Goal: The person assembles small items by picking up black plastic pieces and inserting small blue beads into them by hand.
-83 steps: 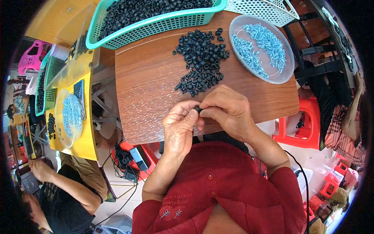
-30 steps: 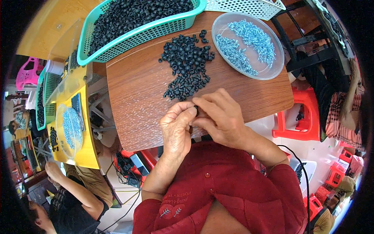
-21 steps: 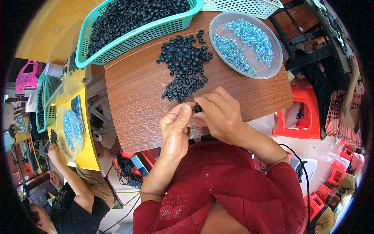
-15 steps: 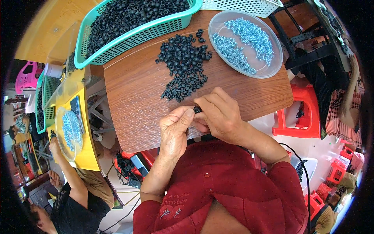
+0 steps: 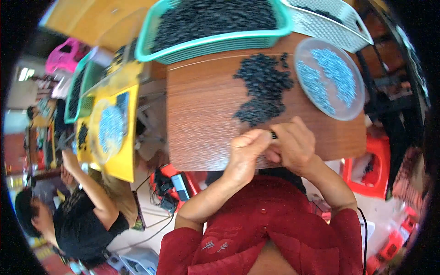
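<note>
Centre frame: your right hand point(image 5: 293, 143) grips a small black piece point(image 5: 274, 135) at the fingertips, presumably for its size; your left hand point(image 5: 245, 149) meets it, grip indeterminable through blur. The black pile point(image 5: 263, 80) lies apparently within reach. Upper centre, the teal basket point(image 5: 220, 51) holds black pieces; upper right, the round clear tray point(image 5: 323, 75), blue ones.

No readable text, numbers or signs, faint lettering point(image 5: 223, 231) on dark red shirt point(image 5: 261, 220), too blurred
</note>
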Demonstrator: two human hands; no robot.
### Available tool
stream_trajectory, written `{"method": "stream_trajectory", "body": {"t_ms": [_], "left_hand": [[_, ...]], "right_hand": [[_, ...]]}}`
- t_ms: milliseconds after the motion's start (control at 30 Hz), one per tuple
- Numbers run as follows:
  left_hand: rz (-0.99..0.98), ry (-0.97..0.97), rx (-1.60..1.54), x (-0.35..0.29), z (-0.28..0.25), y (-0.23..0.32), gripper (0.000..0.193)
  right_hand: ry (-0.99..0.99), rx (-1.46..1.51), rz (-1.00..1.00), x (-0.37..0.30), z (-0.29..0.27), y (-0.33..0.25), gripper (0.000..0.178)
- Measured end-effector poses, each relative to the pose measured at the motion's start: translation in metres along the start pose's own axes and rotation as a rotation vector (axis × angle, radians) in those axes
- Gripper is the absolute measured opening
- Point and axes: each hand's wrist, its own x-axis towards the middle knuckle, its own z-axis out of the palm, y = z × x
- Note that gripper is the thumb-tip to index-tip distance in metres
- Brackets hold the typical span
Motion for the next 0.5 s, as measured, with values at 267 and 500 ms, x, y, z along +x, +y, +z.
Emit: {"method": "stream_trajectory", "body": {"t_ms": [267, 500], "left_hand": [[0.038, -0.070, 0.395, -0.061, -0.051, 0.040, 0.040], [0.032, -0.197, 0.523, -0.084, -0.089, 0.073, 0.048]], "right_hand": [[0.015, -0.070, 0.158, 0.028, -0.041, 0.008, 0.028], [0.118, -0.259, 0.342, 0.066, -0.098, 0.080, 0.017]]}}
